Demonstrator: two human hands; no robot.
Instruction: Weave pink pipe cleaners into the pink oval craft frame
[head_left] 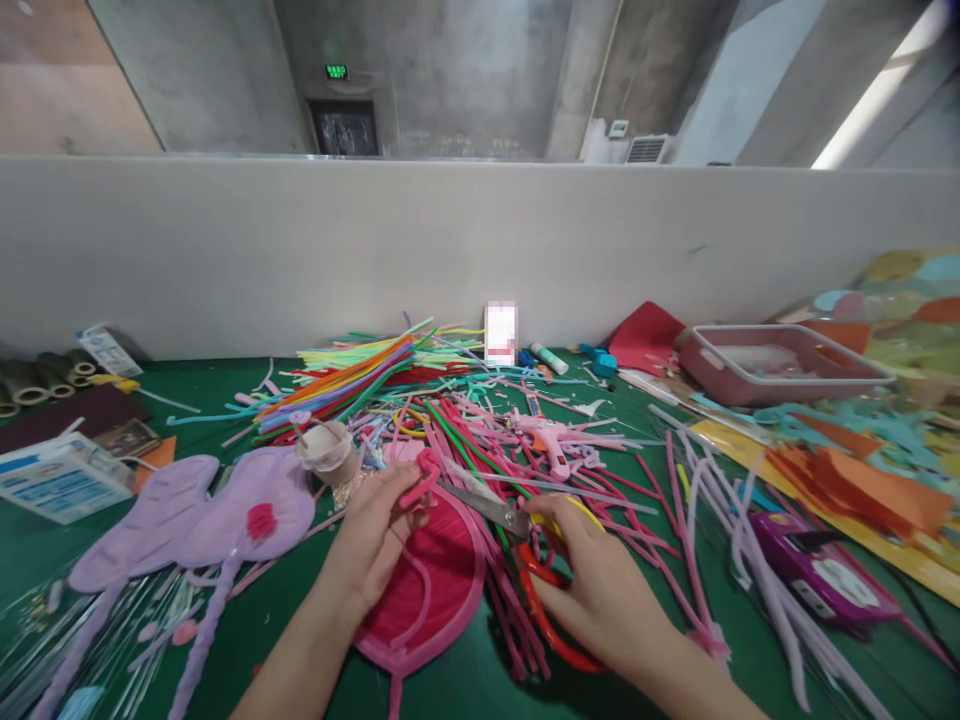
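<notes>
Left hand (371,535) grip closed on pink pipe cleaner (421,476). Right hand (592,590) grip holding scissors (487,507), blades just beside left grip. I judge cut pending; red piece (439,595) beneath left grip already pink-rimmed.

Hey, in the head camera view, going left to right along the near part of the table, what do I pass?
From the left: white box → lilac fabric shape → left hand → pink pipe cleaner → scissors → right hand → purple gadget.
</notes>
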